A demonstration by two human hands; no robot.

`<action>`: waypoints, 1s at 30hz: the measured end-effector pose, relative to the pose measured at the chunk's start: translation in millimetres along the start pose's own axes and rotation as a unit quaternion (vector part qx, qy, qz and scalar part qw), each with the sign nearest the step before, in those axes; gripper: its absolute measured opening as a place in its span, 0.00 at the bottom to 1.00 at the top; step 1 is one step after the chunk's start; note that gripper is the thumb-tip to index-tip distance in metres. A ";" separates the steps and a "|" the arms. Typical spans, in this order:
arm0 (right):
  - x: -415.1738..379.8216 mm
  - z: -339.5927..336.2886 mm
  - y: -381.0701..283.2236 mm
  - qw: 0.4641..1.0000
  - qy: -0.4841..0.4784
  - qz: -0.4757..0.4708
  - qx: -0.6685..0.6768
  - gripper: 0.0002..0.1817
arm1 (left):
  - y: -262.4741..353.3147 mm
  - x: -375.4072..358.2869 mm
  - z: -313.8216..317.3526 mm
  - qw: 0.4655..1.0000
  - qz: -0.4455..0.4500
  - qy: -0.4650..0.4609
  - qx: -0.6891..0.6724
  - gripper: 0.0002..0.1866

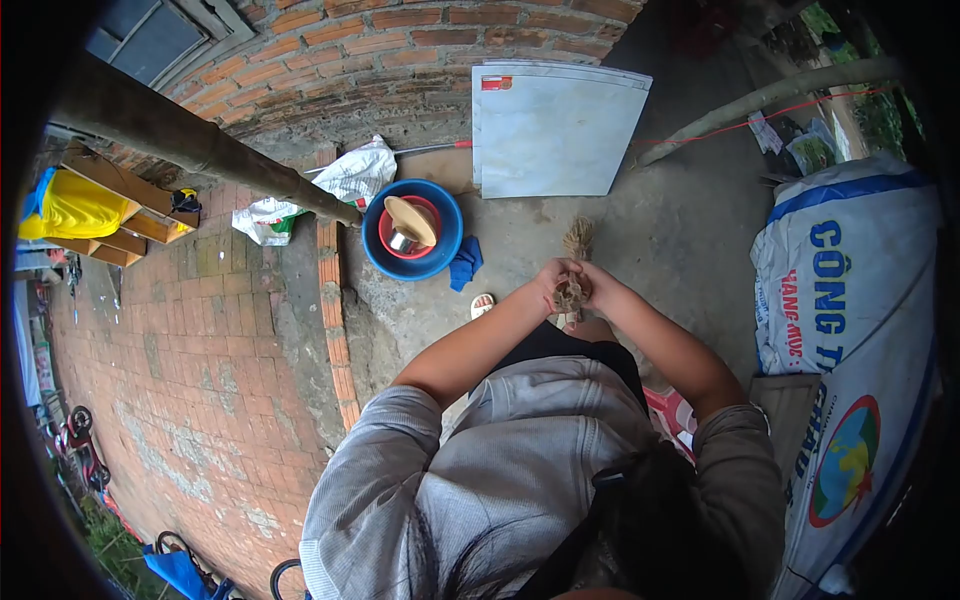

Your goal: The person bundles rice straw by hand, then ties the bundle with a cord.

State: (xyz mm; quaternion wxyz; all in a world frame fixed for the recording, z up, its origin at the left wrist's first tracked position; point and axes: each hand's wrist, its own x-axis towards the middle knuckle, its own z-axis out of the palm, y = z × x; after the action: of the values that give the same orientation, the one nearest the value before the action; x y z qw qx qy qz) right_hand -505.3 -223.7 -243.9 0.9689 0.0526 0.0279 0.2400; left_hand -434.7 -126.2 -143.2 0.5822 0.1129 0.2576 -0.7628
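A bundle of dry, brown, straw-like fibres (578,238) is held upright in front of my lap, its frayed end pointing away from me. My left hand (554,281) closes on it from the left side. From the other side, my right hand (598,284) grips the same bundle, and the two hands nearly touch. A darker, knotted-looking part of the bundle shows between and below the fingers. Its exact kind is too small to make out. Some fingertips are hidden behind the bundle.
Ahead left stands a blue basin (455,225) containing a red basin (384,232) and a metal bowl (402,242). A blue cloth (466,263) lies beside it. White boards (560,130) lean by the brick wall (420,40). Large printed sacks (850,270) lie right; a bamboo pole (230,150) crosses left.
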 end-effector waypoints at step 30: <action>-66.1 61.8 -8.2 0.876 0.443 -0.105 -0.159 0.14 | -12.5 53.2 20.5 0.994 -0.060 0.036 0.083 0.12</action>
State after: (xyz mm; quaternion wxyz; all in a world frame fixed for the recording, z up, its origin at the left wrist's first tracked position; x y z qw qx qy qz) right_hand -555.0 -267.4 -181.6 0.8700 -0.2171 0.4212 0.1364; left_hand -459.7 -178.7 -147.8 0.5139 0.1727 0.2206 -0.8108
